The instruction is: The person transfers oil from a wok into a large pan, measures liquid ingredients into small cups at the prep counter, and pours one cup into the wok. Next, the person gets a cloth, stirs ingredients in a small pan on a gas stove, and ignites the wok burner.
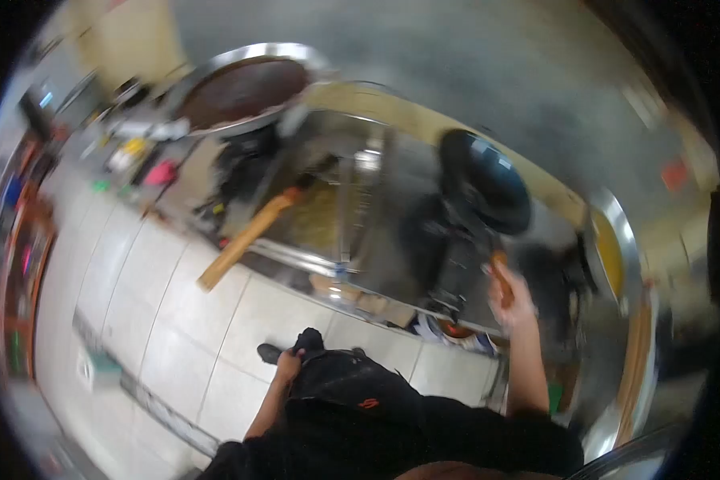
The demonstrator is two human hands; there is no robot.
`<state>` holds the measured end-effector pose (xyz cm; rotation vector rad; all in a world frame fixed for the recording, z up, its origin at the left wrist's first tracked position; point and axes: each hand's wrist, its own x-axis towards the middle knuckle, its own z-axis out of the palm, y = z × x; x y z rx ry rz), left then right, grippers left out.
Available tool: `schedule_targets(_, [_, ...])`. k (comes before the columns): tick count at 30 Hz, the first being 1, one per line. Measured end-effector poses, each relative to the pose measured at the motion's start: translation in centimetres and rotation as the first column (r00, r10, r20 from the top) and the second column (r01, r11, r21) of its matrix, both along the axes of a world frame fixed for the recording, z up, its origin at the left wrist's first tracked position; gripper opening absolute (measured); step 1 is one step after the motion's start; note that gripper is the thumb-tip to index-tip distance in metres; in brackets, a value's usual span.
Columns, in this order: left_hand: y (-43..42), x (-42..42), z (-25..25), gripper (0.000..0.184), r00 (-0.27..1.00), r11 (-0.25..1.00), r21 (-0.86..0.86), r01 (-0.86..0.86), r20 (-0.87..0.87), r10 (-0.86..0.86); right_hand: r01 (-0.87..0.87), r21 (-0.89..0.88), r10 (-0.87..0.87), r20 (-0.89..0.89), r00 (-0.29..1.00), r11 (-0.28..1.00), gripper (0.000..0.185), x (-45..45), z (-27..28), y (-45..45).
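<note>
My right hand point(512, 298) is closed around the wooden handle point(502, 276) of a dark frying pan point(486, 182). The pan is tilted above the stove, its shiny dark surface partly blurred by motion. My left hand point(290, 366) is low at the front of my black apron point(352, 392), with its fingers curled against something dark that I cannot make out. A tool with a long wooden handle point(248, 242) rests across the metal fryer point(348, 200), which holds yellowish liquid. The tool's far end is blurred.
A wide metal bowl point(308, 58) of dark brown contents stands at the back left. At the right is a metal pan point(626, 240) with yellow contents. Various small items point(162, 172) crowd the left counter. Pale tiles point(184, 280) cover the floor, crossed by a drain grate point(164, 408).
</note>
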<state>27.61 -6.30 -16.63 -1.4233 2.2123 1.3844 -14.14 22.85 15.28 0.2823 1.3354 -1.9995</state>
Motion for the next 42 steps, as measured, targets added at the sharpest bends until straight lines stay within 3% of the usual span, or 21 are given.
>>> schedule_targets(2, [-0.6,1.9,-3.6,0.049,0.995,0.998,-0.046,-0.052,0.078,0.056,0.05,-0.055,-0.058,-0.152,0.987,0.997,0.043,1.1,-3.0,-2.0])
schedule_targets(5, [-1.6,7.0,-6.9,0.05,0.984,0.984,-0.008,-0.18,0.0,0.18,0.246,-0.443,-0.184,0.178,0.967,0.862,0.055,2.0,-8.5,-3.4])
schedule_targets(6, [-2.2,8.5,-7.7,0.05,0.987,0.989,-0.038,-0.145,-0.079,0.142,-0.098,0.016,0.096,-0.421,0.902,0.995,0.054,2.5,-12.4,-3.2])
schedule_targets(7, [-3.2,9.6,-6.3,0.05,0.979,0.981,-0.041,-0.189,-0.08,0.185,0.04,0.551,0.445,-0.713,0.542,0.833,0.054,2.9,-16.3,-3.0])
schedule_targets(9, [-4.3,11.8,-0.2,0.046,0.786,0.735,0.414,-0.537,-0.071,0.614,-0.516,0.264,0.55,-0.07,0.832,0.815,0.036,5.8,-20.3,-4.8])
schedule_targets(10, [-5.4,13.5,0.6,0.044,0.786,0.773,0.388,-0.502,-0.167,0.595,-0.635,-0.016,0.613,0.283,0.738,0.772,0.028,8.0,-21.5,-7.1])
schedule_targets(11, [-6.5,15.2,1.5,0.042,0.78,0.808,0.357,-0.469,-0.261,0.568,-0.903,0.182,0.842,0.326,0.43,0.39,0.026,10.9,-19.3,-12.8])
schedule_targets(13, [-10.0,17.7,4.5,0.034,0.677,0.683,0.481,-0.55,-0.222,0.701,-0.975,0.181,0.97,0.181,0.161,0.128,0.023,19.2,-10.3,-23.4])
schedule_targets(15, [-13.7,22.5,3.7,0.034,0.614,0.656,0.558,-0.509,-0.298,0.731,-0.854,0.385,0.937,0.157,-0.313,-0.35,0.023,21.2,-11.0,-32.0])
schedule_targets(16, [-15.1,24.7,3.7,0.035,0.549,0.637,0.63,-0.443,-0.372,0.749,-0.845,0.381,0.926,0.111,-0.36,-0.374,0.023,23.4,-8.1,-36.9])
schedule_targets(20, [-22.9,32.0,6.7,0.037,0.326,0.386,0.791,-0.474,-0.25,0.912,-0.895,0.305,0.936,-0.031,-0.351,-0.325,0.021,31.5,1.0,-53.4])
schedule_targets(23, [-28.9,36.1,6.4,0.034,0.435,0.473,0.758,-0.449,-0.277,0.857,-0.865,0.47,0.919,-0.237,-0.316,-0.177,0.023,33.6,-1.4,-62.9])
schedule_targets(25, [-33.6,38.4,5.7,0.037,0.89,0.799,0.437,-0.413,0.008,0.456,-0.812,0.569,0.935,-0.205,-0.29,-0.127,0.022,34.9,-2.3,-69.4])
schedule_targets(27, [-38.2,41.3,-0.4,0.046,0.94,0.877,0.341,-0.34,0.165,0.3,-0.749,0.659,0.95,-0.188,-0.251,-0.068,0.022,35.2,-4.6,-76.4])
schedule_targets(29, [-43.8,42.4,-1.9,0.055,0.845,0.849,0.159,-0.504,0.296,0.446,-0.563,0.806,0.929,-0.328,-0.173,0.18,0.034,34.1,-9.6,-83.6])
schedule_targets(33, [-57.3,39.3,5.3,0.056,0.637,0.637,0.181,-0.749,-0.066,0.768,-0.351,0.826,0.849,-0.512,-0.134,0.442,0.044,29.8,-17.3,-98.9])
schedule_targets(35, [-63.9,37.3,7.1,0.049,0.638,0.634,0.218,-0.742,-0.058,0.768,0.135,0.705,0.698,-0.623,-0.353,0.697,0.055,29.6,-15.9,-104.7])
schedule_targets(37, [-70.6,34.8,10.4,0.045,0.647,0.666,0.327,-0.671,-0.183,0.741,0.056,0.806,0.789,-0.559,-0.254,0.589,0.064,29.1,-15.8,-109.7])
schedule_targets(39, [-77.5,33.0,11.7,0.044,0.692,0.725,0.328,-0.606,-0.231,0.684,0.061,0.967,0.917,-0.214,-0.337,0.248,0.064,27.2,-18.4,-113.5])
schedule_targets(40, [-80.8,32.2,12.1,0.042,0.713,0.767,0.346,-0.54,-0.296,0.635,0.061,0.972,0.916,-0.193,-0.353,0.229,0.065,25.8,-21.9,-115.3])
schedule_targets(42, [-88.2,30.8,13.0,0.04,0.717,0.784,0.269,-0.56,-0.318,0.621,-0.273,0.954,0.977,-0.166,-0.132,0.125,0.061,24.9,-21.9,-116.6])
